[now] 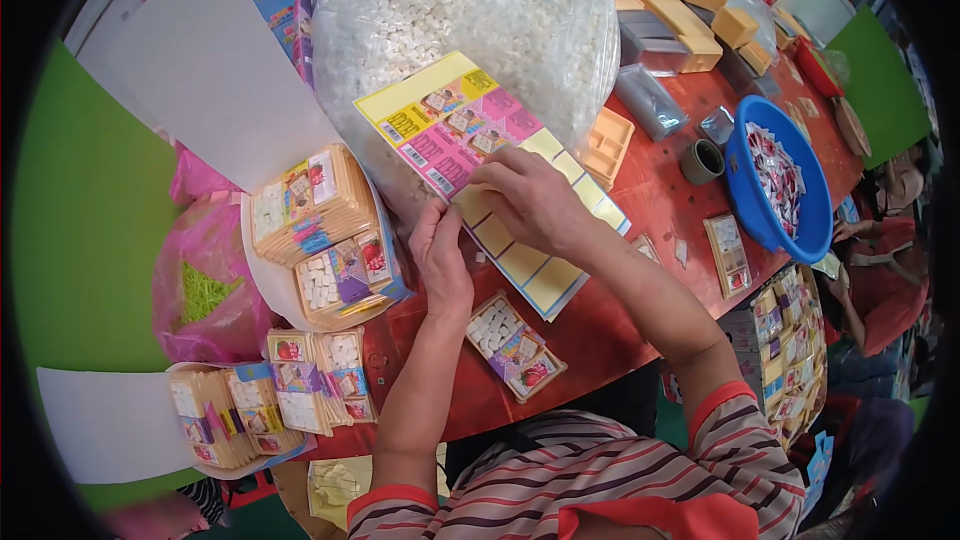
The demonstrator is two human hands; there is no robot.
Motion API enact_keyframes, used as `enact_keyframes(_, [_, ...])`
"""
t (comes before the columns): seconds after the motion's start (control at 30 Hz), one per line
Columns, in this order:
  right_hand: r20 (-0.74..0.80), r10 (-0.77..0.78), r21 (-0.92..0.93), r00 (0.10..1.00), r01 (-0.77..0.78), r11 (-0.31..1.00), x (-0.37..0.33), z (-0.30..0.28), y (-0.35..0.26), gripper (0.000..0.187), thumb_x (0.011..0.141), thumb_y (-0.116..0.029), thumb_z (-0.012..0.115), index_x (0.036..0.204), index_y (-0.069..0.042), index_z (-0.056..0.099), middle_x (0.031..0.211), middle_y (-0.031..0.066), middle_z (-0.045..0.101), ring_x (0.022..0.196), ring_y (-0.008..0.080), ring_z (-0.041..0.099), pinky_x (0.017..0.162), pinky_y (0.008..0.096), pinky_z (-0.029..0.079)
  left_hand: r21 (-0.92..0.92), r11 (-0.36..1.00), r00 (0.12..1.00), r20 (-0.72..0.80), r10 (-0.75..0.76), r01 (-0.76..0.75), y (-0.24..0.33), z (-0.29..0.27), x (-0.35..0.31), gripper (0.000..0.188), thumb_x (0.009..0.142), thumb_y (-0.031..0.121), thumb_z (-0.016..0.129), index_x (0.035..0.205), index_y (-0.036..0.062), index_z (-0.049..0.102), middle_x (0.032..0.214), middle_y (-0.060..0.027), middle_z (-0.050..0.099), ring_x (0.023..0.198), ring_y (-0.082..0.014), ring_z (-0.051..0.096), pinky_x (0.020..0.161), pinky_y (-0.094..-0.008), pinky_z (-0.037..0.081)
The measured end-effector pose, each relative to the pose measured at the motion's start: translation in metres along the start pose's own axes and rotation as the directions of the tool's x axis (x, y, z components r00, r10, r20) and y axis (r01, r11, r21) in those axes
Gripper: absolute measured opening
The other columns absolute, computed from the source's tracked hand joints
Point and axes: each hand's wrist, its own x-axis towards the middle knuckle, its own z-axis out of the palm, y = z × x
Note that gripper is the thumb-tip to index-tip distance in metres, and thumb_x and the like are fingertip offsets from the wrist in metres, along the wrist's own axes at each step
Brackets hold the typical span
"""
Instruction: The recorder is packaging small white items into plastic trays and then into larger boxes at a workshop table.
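Currently the left hand (pixel 443 258) pinches one edge of a yellow-and-pink sheet of paper labels (pixel 465 125) above the red table (pixel 610 330); the right hand (pixel 535 202) curls over it, fingertips hidden, its grip impossible to tell. A clear plastic bag (pixel 480 10) contains small white pieces, a blue plastic basin (pixel 741 180) small packets (pixel 778 180).

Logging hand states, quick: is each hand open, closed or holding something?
Left hand: closed on the edge of the sticker sheet.
Right hand: curled over the sticker sheet; grip can't be told.
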Motion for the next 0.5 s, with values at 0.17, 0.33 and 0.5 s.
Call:
enact_keyframes(0.17, [0.179, -0.05, 0.119, 0.983, 0.029, 0.992, 0.019, 0.007, -0.004, 0.014, 0.082, -0.007, 0.066, 0.094, -0.003, 0.062, 0.092, 0.0123, 0.058, 0.088, 0.0315, 0.059, 0.074, 0.0401, 0.049, 0.058, 0.998, 0.999, 0.027, -0.028, 0.026, 0.001, -0.008, 0.002, 0.016, 0.095, 0.011, 0.05, 0.093, -0.0005, 0.06, 0.082, 0.0003, 0.056, 0.08, -0.0065, 0.046, 0.073, -0.0231, 0.039])
enact_keyframes(0.33, [0.212, -0.099, 0.163, 0.972, 0.065, 0.985, 0.026, 0.006, 0.0, 0.012, 0.081, -0.007, 0.066, 0.092, -0.003, 0.063, 0.086, 0.0113, 0.058, 0.084, 0.0308, 0.06, 0.073, 0.0399, 0.049, 0.15, 0.982, 0.991, 0.09, 0.101, -0.114, 0.002, -0.008, 0.004, 0.013, 0.094, 0.009, 0.05, 0.093, -0.0011, 0.058, 0.08, -0.0028, 0.054, 0.078, -0.0099, 0.046, 0.074, -0.025, 0.04])
enact_keyframes(0.5, [0.28, -0.16, 0.056, 0.946, 0.151, 0.987, 0.032, 0.0, -0.002, 0.011, 0.081, -0.007, 0.066, 0.09, -0.003, 0.062, 0.086, 0.0108, 0.058, 0.082, 0.031, 0.061, 0.071, 0.0403, 0.05, 0.248, 0.96, 0.988, 0.115, 0.102, -0.128, 0.01, -0.005, 0.001, 0.011, 0.094, 0.009, 0.051, 0.093, -0.0004, 0.058, 0.08, -0.002, 0.052, 0.077, -0.0099, 0.045, 0.071, -0.0253, 0.039])
